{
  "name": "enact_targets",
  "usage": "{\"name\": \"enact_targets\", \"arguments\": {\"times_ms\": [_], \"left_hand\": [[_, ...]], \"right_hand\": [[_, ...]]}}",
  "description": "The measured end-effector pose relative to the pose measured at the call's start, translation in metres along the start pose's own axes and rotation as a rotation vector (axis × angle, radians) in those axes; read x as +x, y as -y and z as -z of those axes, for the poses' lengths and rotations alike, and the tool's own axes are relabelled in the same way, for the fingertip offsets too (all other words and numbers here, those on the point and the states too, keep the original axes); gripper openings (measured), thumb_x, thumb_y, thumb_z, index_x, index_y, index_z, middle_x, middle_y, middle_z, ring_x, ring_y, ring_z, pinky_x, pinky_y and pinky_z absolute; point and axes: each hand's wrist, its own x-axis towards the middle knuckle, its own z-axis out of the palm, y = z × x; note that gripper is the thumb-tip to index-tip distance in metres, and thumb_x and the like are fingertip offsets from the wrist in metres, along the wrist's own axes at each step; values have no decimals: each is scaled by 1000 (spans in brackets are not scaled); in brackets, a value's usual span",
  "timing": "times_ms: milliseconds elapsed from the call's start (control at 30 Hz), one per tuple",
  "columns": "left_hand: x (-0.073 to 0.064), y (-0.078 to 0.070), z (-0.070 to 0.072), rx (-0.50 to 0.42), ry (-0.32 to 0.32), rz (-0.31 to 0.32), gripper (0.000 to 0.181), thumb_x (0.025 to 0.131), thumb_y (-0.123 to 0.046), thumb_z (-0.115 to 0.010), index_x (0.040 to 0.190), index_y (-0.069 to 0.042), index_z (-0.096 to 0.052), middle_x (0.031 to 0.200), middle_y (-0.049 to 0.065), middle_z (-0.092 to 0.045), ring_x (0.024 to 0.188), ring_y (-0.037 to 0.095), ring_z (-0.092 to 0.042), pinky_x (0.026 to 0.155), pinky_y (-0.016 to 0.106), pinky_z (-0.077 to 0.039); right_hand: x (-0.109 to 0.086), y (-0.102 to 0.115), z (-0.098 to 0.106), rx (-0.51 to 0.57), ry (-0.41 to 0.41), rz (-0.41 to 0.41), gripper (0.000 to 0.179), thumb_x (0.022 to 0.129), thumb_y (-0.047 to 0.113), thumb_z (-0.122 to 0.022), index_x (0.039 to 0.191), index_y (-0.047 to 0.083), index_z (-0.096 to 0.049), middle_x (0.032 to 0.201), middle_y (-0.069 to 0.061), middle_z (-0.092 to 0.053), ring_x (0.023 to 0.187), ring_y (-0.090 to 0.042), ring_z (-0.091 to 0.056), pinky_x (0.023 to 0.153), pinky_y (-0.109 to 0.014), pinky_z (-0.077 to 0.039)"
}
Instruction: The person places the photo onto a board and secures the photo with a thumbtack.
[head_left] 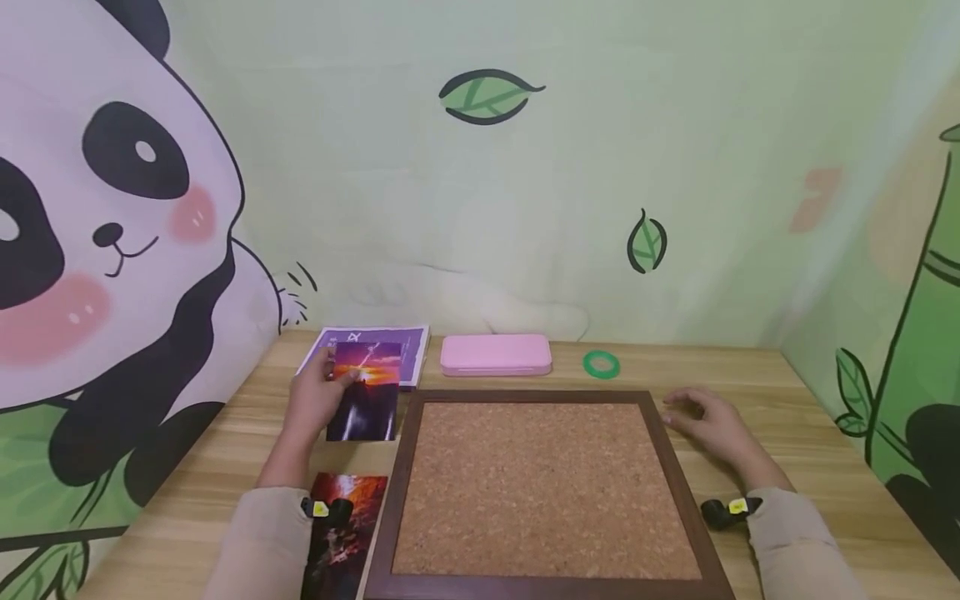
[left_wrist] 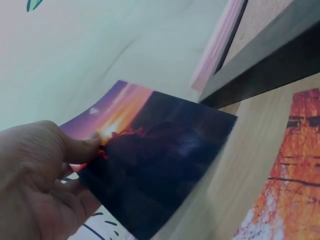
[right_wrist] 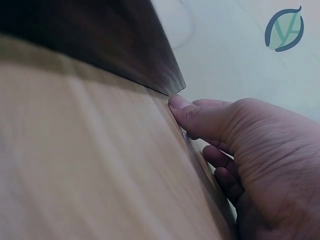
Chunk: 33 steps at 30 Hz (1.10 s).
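Photo (head_left: 371,412): glossy sunset print, tilted, pinched between thumb and fingers of left grip (head_left: 318,396), left of corkboard (head_left: 543,492). Right grip (head_left: 708,421) relaxed, fingers loosely bent, just beside its far right corner. Tabletop (head_left: 720,367): pale streaked wood. Corkboard grainy, brown rectangular frame (head_left: 532,397). Nearer, second photo (head_left: 363,500). Beyond: purple book (head_left: 411,358), rounded pink case (head_left: 495,354), flat green ring (head_left: 602,375). Wall (head_left: 480,192) pale green, printed panda (head_left: 157,275), leaves (head_left: 491,97).

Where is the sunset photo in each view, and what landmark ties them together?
Head: sunset photo, left of centre, held by the left hand.
Left wrist: around the centre, in that hand.
Right wrist: not in it.
Shared landmark: dark board frame, lower centre in head, upper right in left wrist, upper left in right wrist.
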Motion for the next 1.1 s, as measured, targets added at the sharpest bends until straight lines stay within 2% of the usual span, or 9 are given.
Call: {"name": "enact_targets", "arguments": {"times_ms": [100, 200, 300, 367, 533, 600, 867, 1000, 1100], "left_hand": [[0, -2, -1, -72, -32, 23, 61, 98, -12, -66, 151, -12, -36, 132, 32, -57, 110, 43, -61, 91, 54, -49], [-2, -7, -3, -184, -72, 40, 71, 96, -4, -65, 155, -21, -29, 140, 31, -51, 116, 43, -59, 94, 54, -48], [-5, -17, -5, -264, -89, 53, 72, 95, -2, -65, 155, -20, -30, 144, 29, -48, 122, 41, -55, 99, 52, -46], [-7, -26, -10, -336, -69, 60, 67, 94, -1, -66, 152, -16, -36, 141, 28, -52, 117, 37, -58, 93, 45, -51], [-11, -45, -30, -467, 59, 66, 55, 95, 0, -64, 144, -6, -40, 123, 31, -61, 85, 20, -67, 65, 33, -59], [-15, -48, -39, -463, 119, 61, 54, 96, 0, -63, 144, -4, -38, 120, 33, -60, 78, 16, -67, 62, 35, -58], [-24, -51, -61, -432, 302, 71, 52, 95, 2, -64, 140, -3, -39, 119, 32, -60, 81, 24, -68, 65, 43, -59], [-28, -54, -64, -402, 401, 80, 53, 95, 0, -65, 141, -6, -40, 122, 30, -59, 84, 26, -68, 64, 39, -58], [-32, -55, -67, -356, 450, 88, 53, 94, -3, -67, 140, -9, -42, 122, 27, -61, 81, 26, -67, 58, 36, -55]], "right_hand": [[-2, -3, -2, 1, -4, -9, 41, 94, 32, -73, 122, 3, -65, 124, -20, -63, 118, -42, -55, 99, -60, -40], [-4, -5, -4, -3, -5, -12, 35, 94, 28, -73, 117, 4, -68, 118, -18, -66, 113, -39, -59, 96, -57, -43], [-5, -6, -5, -5, -4, -20, 28, 94, 25, -73, 113, 6, -70, 113, -14, -69, 109, -36, -61, 92, -53, -46], [-5, -6, -4, -8, -2, -24, 24, 94, 24, -73, 111, 8, -71, 110, -11, -70, 105, -32, -62, 89, -49, -47], [-3, -3, 0, -27, -1, -17, 19, 94, 26, -73, 106, 11, -73, 105, -7, -71, 99, -26, -62, 84, -44, -47], [-3, -1, 0, -29, -4, -13, 18, 94, 27, -73, 104, 12, -74, 105, -7, -71, 100, -27, -62, 84, -45, -47], [1, 2, 0, -22, 2, -31, 26, 95, 31, -72, 109, 9, -73, 108, -9, -71, 103, -29, -63, 87, -47, -48], [2, 3, 0, -7, -3, -44, 31, 94, 31, -73, 112, 6, -70, 108, -11, -70, 103, -31, -63, 88, -49, -48], [1, 3, 0, -16, -4, -50, 26, 93, 29, -74, 108, 7, -71, 105, -9, -70, 102, -30, -62, 88, -48, -47]]}}
